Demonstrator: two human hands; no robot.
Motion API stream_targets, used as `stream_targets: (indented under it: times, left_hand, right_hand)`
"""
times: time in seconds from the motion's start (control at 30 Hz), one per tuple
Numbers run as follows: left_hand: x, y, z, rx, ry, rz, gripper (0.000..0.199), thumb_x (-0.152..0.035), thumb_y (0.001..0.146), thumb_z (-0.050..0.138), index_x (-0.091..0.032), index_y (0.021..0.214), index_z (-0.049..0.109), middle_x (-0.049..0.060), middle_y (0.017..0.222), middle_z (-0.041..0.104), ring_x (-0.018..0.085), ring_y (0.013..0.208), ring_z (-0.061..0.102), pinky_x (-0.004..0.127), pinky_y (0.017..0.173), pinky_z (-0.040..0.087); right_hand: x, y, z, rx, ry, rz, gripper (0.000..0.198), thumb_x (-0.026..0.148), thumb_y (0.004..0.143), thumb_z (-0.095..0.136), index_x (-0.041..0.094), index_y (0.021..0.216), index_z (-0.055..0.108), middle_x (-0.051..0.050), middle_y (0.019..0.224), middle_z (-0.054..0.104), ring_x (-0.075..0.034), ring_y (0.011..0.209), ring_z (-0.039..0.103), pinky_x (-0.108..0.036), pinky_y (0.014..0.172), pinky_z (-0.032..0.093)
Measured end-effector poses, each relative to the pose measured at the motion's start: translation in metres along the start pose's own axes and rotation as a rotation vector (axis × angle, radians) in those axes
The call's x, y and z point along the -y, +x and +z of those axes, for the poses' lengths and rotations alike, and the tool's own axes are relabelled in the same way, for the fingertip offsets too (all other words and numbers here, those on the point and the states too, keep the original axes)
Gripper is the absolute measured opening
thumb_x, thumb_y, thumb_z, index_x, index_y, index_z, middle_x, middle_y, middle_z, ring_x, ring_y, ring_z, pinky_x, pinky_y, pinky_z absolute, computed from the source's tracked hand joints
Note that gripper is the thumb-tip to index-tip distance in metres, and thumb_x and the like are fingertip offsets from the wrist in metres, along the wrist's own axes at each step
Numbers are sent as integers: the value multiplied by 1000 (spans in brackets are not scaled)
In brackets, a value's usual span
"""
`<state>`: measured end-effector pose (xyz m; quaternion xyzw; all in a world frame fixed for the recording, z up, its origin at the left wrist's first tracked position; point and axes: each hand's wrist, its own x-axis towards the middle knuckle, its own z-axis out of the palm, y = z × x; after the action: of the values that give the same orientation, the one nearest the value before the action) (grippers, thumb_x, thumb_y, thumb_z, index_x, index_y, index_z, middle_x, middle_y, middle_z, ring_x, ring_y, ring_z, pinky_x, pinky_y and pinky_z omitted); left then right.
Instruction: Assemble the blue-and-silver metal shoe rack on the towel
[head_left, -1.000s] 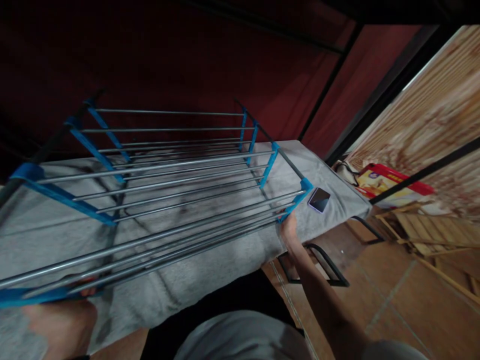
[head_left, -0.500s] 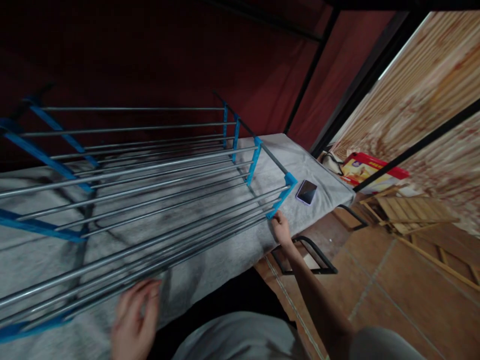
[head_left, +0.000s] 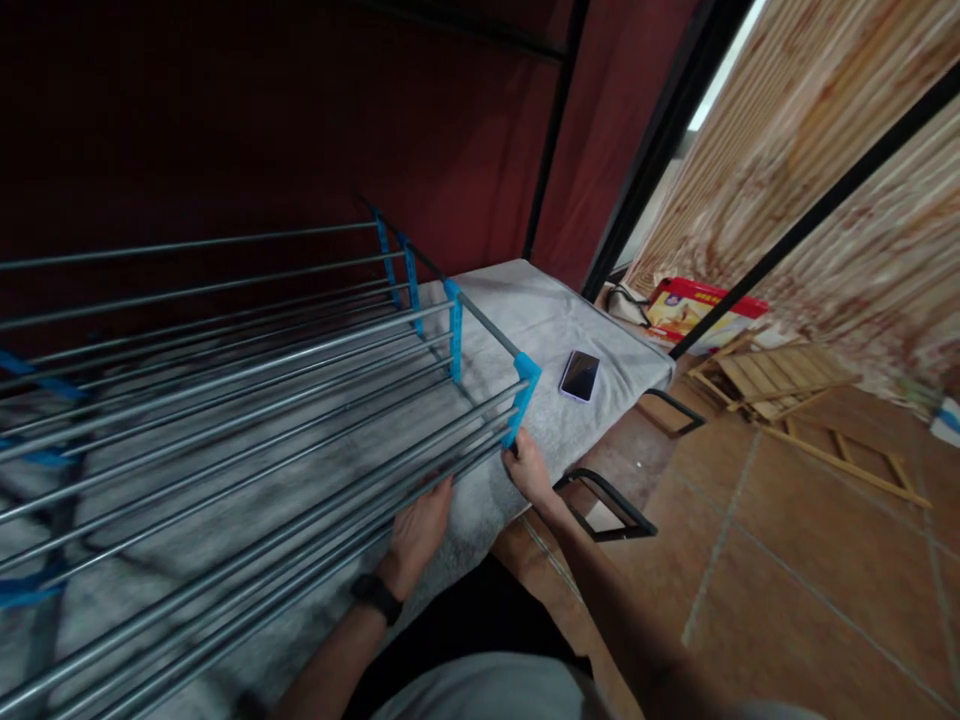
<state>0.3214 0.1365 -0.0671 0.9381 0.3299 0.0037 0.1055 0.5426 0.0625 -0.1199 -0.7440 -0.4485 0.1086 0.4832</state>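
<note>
A metal shoe rack or drying rack [head_left: 322,350] with long grey rods and blue plastic brackets lies across a bed with a light grey cover [head_left: 501,290]. At the near right corner, the fingers of my right hand [head_left: 531,472] are closed at the lower end of a blue bracket [head_left: 520,405]. My left hand [head_left: 420,530], with a dark band on its wrist, is at the lowest front rod, a little left of that bracket. Its fingers look closed on the rod, though their tips are partly hidden beneath it.
A phone [head_left: 580,376] lies on the cover right of the rack. Black metal frames [head_left: 611,505] jut out at the bed's side. On the tiled floor [head_left: 780,560] are a folded wooden piece [head_left: 787,378] and a red and yellow box [head_left: 697,310]. Black posts [head_left: 555,140] stand behind.
My left hand has moved right along the front rod, close to my right hand. My right hand stays at the corner bracket. The view has shifted, so the rack appears further left.
</note>
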Motion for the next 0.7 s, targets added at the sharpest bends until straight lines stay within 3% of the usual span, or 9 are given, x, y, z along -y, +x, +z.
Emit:
stream_targets:
  times: [0.23, 0.4, 0.7]
  left_hand:
    - [0, 3, -9, 101, -34, -36, 42, -27, 105, 33, -22, 144, 48, 13, 120, 72, 27, 104, 71, 36, 85, 56]
    - [-2, 3, -12, 138, -72, -81, 43, -30, 105, 32, -21, 144, 48, 13, 110, 75, 27, 95, 74, 35, 81, 56]
    - [0, 4, -12, 106, -127, -45, 42, -28, 104, 36, -21, 143, 51, 14, 119, 72, 27, 104, 72, 35, 88, 56]
  right_hand:
    - [-1, -1, 5, -14, -46, 27, 27, 14, 78, 46, 21, 103, 55, -7, 102, 60, -23, 101, 56, -41, 97, 45]
    - [0, -1, 4, -4, -75, 29, 26, 14, 80, 48, 21, 104, 55, -7, 102, 61, -23, 100, 56, -40, 95, 47]
    - [2, -2, 4, -10, -142, 27, 22, 16, 83, 46, 21, 103, 55, -8, 99, 61, -24, 95, 57, -39, 91, 48]
